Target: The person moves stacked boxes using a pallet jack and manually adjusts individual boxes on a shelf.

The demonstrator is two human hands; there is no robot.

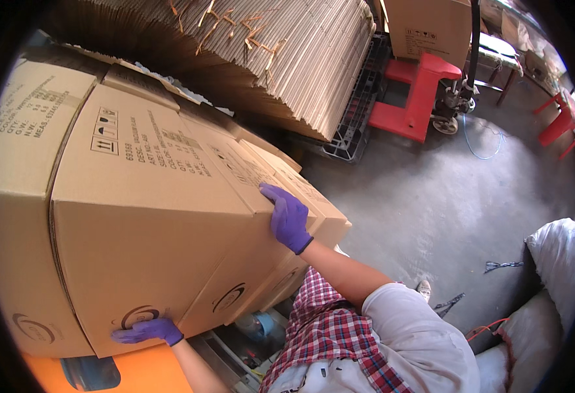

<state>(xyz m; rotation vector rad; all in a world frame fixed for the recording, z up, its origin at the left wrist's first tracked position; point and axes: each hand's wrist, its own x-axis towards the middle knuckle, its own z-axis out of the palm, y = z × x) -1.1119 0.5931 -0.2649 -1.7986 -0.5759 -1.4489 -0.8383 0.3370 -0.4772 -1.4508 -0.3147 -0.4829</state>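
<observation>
Printed cardboard cartons stand stacked close together in front of me. My left hand (147, 331), in a purple glove, lies with its fingers against the lower face of a large carton (155, 255), near its bottom edge. My right hand (289, 218), gloved the same, rests over the upper edge of a carton (248, 182) farther along the stack, fingers on its printed side. Neither hand is closed round anything that I can see. Another carton (27, 221) stands tight against the large one at the far left.
Flattened corrugated cardboard (287, 64) lies piled on a black plastic pallet (351, 142). Behind it are a red pallet jack (415, 103) and a carton (427, 29). White sacks (557, 265) and a red stool (565, 120) stand right. An orange surface (140, 373) lies below the cartons.
</observation>
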